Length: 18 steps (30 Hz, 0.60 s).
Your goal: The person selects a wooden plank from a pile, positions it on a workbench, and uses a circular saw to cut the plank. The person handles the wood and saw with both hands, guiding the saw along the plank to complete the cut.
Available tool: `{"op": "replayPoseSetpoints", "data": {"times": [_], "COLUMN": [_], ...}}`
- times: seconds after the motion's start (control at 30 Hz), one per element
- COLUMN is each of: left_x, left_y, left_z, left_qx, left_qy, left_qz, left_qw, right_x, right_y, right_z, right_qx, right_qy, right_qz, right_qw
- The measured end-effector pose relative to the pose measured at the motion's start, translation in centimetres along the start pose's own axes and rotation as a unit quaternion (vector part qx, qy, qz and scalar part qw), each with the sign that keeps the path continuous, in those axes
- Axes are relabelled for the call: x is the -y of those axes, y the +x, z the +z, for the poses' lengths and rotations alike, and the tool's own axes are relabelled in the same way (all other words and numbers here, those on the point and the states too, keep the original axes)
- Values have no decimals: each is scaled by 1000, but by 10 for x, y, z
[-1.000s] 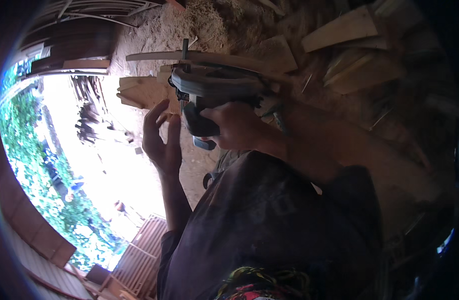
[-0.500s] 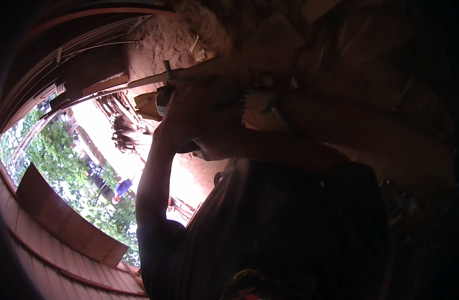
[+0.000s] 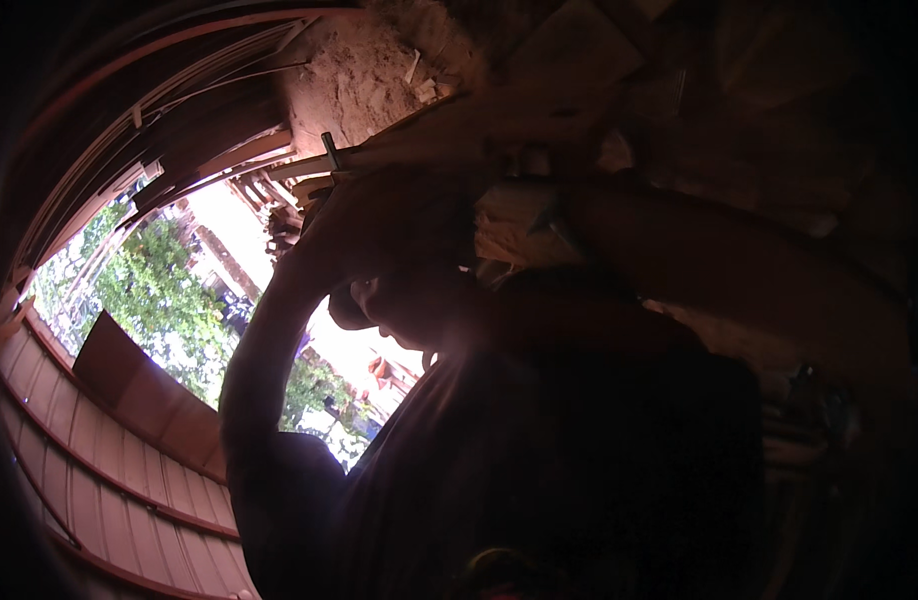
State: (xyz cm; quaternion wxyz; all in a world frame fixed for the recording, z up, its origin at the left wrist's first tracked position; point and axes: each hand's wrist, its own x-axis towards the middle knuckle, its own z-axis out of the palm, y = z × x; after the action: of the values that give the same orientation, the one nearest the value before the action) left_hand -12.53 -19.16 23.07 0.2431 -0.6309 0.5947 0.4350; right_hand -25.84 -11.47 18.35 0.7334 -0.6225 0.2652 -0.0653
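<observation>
Deep shadow hides much of my work area. My left arm rises at the left, its elbow bent, and my left hand (image 3: 379, 215) reaches over a wooden plank (image 3: 419, 125); its fingers are lost in the dark. My right hand (image 3: 404, 305) is closer to my body, its fingers curled next to a dark rounded thing (image 3: 349, 308) whose kind I cannot tell. Near the left hand a short metal rod (image 3: 330, 150) stands up. To the right lies a pale wood block (image 3: 514, 215), with a greenish metal piece (image 3: 547, 222) against it.
A heap of sawdust (image 3: 364, 75) with wood scraps (image 3: 426, 88) lies beyond the plank. Long boards are stacked at the far left. Corrugated sheeting (image 3: 119, 470) and trees (image 3: 164, 290) show on the left. Dim tools (image 3: 824, 395) sit at the right.
The view has turned, so the opening and sheeting sit differently. My left arm has shifted left in the picture. The dark rounded thing beside my right hand shows more clearly.
</observation>
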Motion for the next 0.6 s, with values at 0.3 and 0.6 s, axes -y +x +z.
{"op": "replayPoseSetpoints", "data": {"times": [0.3, 0.6], "left_x": [-26, -26], "left_y": [-2, -22], "left_z": [-23, -25], "left_qx": [86, -13], "left_qy": [132, 62], "left_qz": [33, -32], "left_qw": [987, 998], "right_x": [-39, -70], "right_y": [-31, -36], "right_z": [-72, -82], "right_qx": [-54, 7], "right_qy": [-105, 201], "right_qz": [-336, -321], "right_qw": [934, 926]}}
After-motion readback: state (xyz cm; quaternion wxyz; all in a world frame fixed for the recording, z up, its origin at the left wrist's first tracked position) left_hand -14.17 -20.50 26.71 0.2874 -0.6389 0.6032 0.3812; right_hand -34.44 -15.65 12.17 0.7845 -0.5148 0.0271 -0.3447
